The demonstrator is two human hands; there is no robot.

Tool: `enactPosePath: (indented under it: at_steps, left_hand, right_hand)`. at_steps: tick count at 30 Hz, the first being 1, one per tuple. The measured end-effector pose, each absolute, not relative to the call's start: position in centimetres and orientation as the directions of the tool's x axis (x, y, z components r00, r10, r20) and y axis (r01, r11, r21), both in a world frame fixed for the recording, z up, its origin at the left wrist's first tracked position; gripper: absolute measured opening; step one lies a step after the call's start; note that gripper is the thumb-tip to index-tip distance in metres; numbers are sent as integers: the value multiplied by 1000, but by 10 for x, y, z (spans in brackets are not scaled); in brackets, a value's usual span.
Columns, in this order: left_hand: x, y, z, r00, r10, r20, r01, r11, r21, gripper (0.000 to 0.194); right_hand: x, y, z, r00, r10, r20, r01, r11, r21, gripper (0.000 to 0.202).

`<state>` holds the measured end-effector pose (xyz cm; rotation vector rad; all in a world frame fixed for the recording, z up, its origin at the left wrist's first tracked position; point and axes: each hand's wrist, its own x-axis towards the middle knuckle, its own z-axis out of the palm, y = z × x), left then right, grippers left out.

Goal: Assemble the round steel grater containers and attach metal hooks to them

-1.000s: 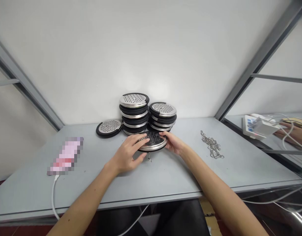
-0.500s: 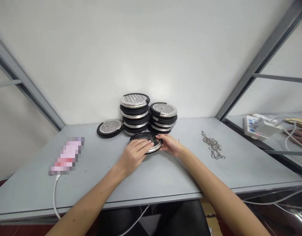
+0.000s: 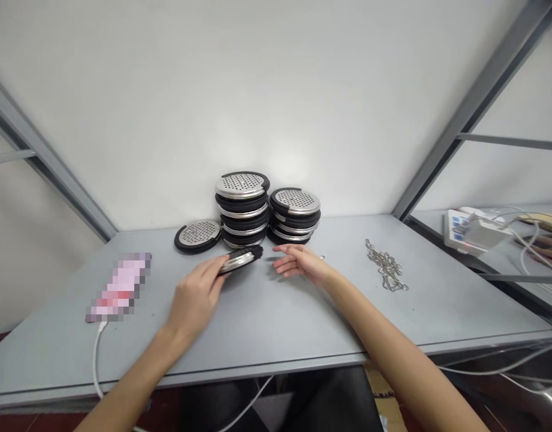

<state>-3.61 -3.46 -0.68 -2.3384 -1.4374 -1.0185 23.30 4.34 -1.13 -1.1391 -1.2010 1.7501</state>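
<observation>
My left hand (image 3: 195,295) grips the left edge of a round black-rimmed metal disc (image 3: 240,260), which is tilted above the grey table. To its right, my right hand (image 3: 298,262) is open, fingers apart and not touching the disc. Behind the hands stand a tall stack of perforated silver-and-black discs (image 3: 242,207) and a lower stack (image 3: 295,215) beside it. One more perforated disc (image 3: 197,234) lies flat on the table to the left of the stacks. A tiny metal piece (image 3: 321,257) lies beside my right hand.
A blurred-out phone (image 3: 123,285) with a white cable (image 3: 96,360) lies on the left of the table (image 3: 276,330). Several metal clips or links (image 3: 386,266) are piled at right. Beyond the right frame bar are a power strip (image 3: 460,233), cables and part of another person's hand (image 3: 548,247).
My left hand has moved left and tilted the disc up. My right hand has let go of it, and its fingers have spread. The view has shifted slightly.
</observation>
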Motion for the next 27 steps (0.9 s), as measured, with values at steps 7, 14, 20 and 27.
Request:
enactPosePath:
  at_steps: [7,14,20,27]
  left_hand:
    - [-123,-23,25,40,706,707,972,-193,137,33]
    - [-166,39,10,292,596,748,902,-431,-9,35]
    - [-166,68,-29,351,600,719,904,-416,-94,38]
    - [-162,89,-34,340,678,651,910,-412,-46,40]
  right_hand:
    - [240,49,-10,-276,929,-248,-84,-280,-956,24]
    - [236,48,-15,-267,925,-269,-68,-297,-953,21]
    - [236,54,-20,-283,910,-303,-20,-321,-947,20]
    - [238,56,-20,-310,902,-300,13,-312,-950,22]
